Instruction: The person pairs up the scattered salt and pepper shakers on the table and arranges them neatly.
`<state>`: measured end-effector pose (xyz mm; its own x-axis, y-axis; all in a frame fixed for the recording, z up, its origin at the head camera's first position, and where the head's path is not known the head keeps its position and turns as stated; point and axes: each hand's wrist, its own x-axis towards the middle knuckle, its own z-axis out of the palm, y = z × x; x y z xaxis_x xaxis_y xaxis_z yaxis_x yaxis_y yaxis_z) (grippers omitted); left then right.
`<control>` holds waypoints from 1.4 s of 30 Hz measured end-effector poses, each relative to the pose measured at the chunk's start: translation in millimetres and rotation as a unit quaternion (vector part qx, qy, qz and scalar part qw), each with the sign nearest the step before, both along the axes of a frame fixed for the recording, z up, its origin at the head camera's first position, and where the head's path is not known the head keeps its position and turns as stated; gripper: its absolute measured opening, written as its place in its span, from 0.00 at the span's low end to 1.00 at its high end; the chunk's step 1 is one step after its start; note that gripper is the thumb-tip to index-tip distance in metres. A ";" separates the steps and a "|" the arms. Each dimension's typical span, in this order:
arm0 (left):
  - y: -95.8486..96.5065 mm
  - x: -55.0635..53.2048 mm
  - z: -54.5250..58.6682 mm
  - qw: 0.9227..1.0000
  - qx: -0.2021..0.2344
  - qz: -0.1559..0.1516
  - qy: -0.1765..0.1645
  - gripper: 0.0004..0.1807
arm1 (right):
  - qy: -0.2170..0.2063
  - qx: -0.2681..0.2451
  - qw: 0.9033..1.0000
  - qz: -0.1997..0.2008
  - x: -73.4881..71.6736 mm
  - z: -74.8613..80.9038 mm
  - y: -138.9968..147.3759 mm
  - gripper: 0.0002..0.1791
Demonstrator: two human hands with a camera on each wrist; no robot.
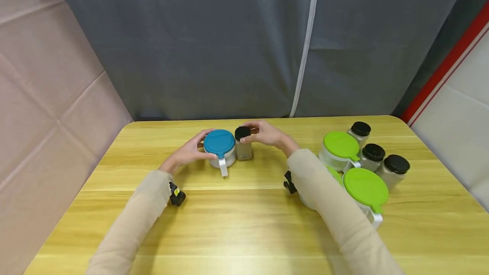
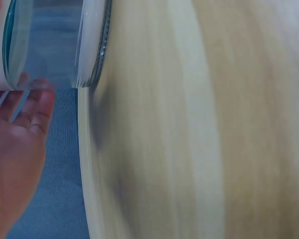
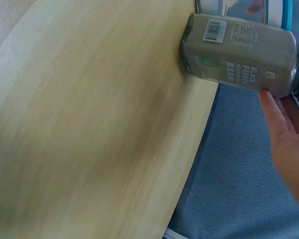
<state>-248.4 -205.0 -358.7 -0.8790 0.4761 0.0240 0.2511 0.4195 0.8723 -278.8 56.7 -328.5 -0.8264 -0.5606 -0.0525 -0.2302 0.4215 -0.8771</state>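
Observation:
Near the table's back edge, a clear canister with a blue lid (image 1: 219, 141) and a white handle stands upright. My left hand (image 1: 190, 150) holds it from the left side, thumb in front and fingers around the back. Right beside it stands a black pepper jar (image 3: 239, 52) with a black lid (image 1: 243, 132). My right hand (image 1: 265, 134) grips this jar near its top from the right. In the right wrist view its printed label and barcode face the camera. The left wrist view shows the canister's clear wall (image 2: 52, 45) against my left fingers (image 2: 32, 107).
On the table's right stand three green-lidded canisters (image 1: 365, 186), one partly hidden behind my right sleeve (image 1: 332, 198). Three black-lidded jars (image 1: 396, 164) stand beyond them. A grey curtain (image 1: 206, 46) hangs behind the wooden table (image 1: 214, 232).

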 end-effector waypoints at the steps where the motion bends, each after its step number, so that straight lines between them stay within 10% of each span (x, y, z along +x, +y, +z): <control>1: 0.8 1.5 3.4 1.000 0.006 0.000 -0.003 0.45 | 0.003 0.001 1.000 -0.005 0.0 -0.8 -0.1 0.27; 27: -17.1 -25.8 -15.0 0.999 0.039 0.007 -0.021 0.43 | 0.000 0.012 0.998 -0.055 -3.0 -3.4 -10.2 0.30; 42: -8.6 -6.0 15.2 0.999 0.026 0.005 -0.020 0.41 | 0.003 0.014 0.999 -0.038 -4.0 3.3 -6.7 0.30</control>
